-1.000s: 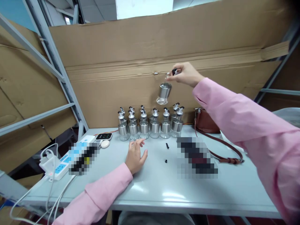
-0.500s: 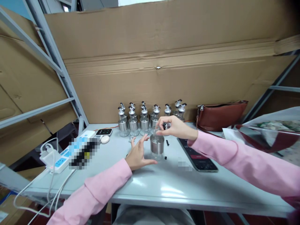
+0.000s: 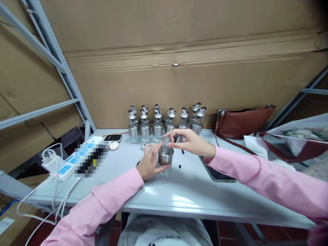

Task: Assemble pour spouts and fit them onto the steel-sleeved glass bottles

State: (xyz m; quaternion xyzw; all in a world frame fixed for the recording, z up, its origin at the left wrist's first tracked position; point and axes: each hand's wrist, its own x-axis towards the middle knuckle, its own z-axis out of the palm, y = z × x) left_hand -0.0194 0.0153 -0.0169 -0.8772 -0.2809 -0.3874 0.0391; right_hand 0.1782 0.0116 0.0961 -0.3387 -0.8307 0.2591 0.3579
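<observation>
A glass bottle (image 3: 166,158) with a metal band around its body stands on the table, its neck without a pourer. My left hand (image 3: 151,162) is curved around the bottle's body, thumb in front and fingers on the left side. With thumb and fingertips my right hand (image 3: 185,140) grips the bottle's neck. A small dark and silver piece (image 3: 176,138) shows among the right hand's fingers; its kind is unclear. Close by on the table lie a tiny black piece (image 3: 179,166) and a small clear ring-like piece (image 3: 142,146).
Several banded bottles with pourers (image 3: 158,128) stand in rows along the cardboard wall (image 3: 179,82). To the right are a phone (image 3: 220,175), partly under my sleeve, and a brown bag (image 3: 243,122). A power strip (image 3: 67,167) with white cables lies at left.
The bottle has shifted left toward me. My left hand, spread and apart from the bottle before, is now around its body. My right hand stays at the neck. The view has tilted down.
</observation>
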